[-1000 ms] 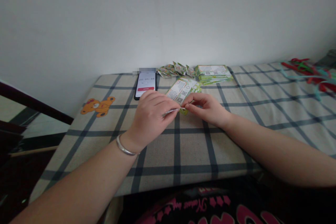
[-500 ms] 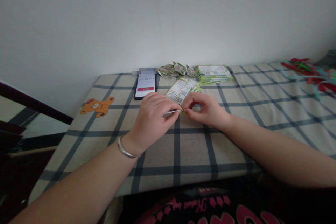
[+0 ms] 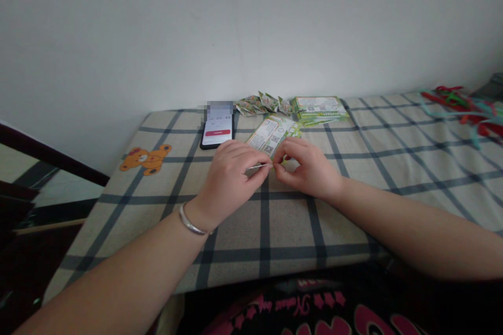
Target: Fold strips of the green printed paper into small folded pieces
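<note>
Between my two hands is a thin, pale piece of paper (image 3: 258, 166), seen almost edge-on. My left hand (image 3: 234, 170), with a silver bangle at the wrist, is closed on it between thumb and fingers. Thumb and forefinger of my right hand (image 3: 304, 167) pinch its right end, close to the left fingertips. How the paper is folded is mostly hidden by my fingers. Just beyond the hands lies a green and white printed card (image 3: 273, 135), partly covered by them. Several folded paper pieces (image 3: 265, 104) in the same print form a row near the wall.
A phone (image 3: 217, 128) showing a running timer lies left of the card. To the back right sits a stack of printed cards (image 3: 320, 109). A cartoon bear cutout (image 3: 146, 159) lies at left on the checked tablecloth (image 3: 239, 225). Red and teal strips (image 3: 467, 112) are heaped far right.
My right hand has shifted very slightly, its fingers still pinching at the paper's end. My left hand stays nearly in place. The timer has advanced.
</note>
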`<state>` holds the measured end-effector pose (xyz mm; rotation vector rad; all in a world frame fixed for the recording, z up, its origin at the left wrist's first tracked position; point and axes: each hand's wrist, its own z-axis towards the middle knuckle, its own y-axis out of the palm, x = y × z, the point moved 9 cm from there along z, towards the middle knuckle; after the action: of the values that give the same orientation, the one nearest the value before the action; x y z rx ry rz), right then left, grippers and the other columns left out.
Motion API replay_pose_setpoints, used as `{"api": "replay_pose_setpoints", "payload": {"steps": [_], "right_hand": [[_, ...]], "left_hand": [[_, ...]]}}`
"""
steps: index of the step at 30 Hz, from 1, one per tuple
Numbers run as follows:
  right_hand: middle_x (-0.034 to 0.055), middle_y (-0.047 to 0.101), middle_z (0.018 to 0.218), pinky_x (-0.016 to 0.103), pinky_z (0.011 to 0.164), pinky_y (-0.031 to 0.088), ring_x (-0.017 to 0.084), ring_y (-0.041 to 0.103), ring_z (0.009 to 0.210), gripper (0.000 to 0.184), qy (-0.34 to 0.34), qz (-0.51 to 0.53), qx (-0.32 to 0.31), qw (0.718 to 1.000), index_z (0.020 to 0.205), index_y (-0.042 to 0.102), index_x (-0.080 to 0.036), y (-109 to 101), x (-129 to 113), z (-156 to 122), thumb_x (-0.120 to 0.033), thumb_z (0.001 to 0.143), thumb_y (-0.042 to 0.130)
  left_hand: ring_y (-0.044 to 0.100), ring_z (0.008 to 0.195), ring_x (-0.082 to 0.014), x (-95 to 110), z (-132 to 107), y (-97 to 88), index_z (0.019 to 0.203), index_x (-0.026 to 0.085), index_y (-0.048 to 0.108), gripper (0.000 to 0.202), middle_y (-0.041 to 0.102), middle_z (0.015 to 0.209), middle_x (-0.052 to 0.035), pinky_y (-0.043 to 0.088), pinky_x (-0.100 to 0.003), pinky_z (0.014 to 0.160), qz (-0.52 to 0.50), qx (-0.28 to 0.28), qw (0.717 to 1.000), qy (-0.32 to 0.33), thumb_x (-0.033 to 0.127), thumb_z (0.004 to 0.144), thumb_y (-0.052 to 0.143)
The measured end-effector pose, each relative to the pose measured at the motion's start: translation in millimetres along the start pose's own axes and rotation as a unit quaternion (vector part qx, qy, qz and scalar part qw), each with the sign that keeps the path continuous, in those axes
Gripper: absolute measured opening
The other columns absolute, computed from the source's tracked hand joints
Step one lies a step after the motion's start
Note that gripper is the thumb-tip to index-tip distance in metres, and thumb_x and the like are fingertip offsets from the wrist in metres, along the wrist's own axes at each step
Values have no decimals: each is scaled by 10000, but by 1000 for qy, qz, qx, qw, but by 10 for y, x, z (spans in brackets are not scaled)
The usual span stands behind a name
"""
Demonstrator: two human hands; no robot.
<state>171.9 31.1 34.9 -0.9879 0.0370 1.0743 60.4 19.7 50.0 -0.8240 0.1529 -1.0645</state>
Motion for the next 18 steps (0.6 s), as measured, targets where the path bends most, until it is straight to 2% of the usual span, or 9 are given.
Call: {"api": "replay_pose_setpoints", "payload": {"steps": [18], "right_hand": [[-8, 605, 754, 266, 688, 443, 130, 552, 724, 84, 14, 56, -22, 998, 760, 538, -205, 61, 39, 3, -124, 756, 562]], "left_hand": [[630, 752, -171, 27, 30, -38, 757, 182, 658, 73, 701, 749, -14, 472, -354, 779, -5, 1, 1000, -5, 142, 810, 627]]}}
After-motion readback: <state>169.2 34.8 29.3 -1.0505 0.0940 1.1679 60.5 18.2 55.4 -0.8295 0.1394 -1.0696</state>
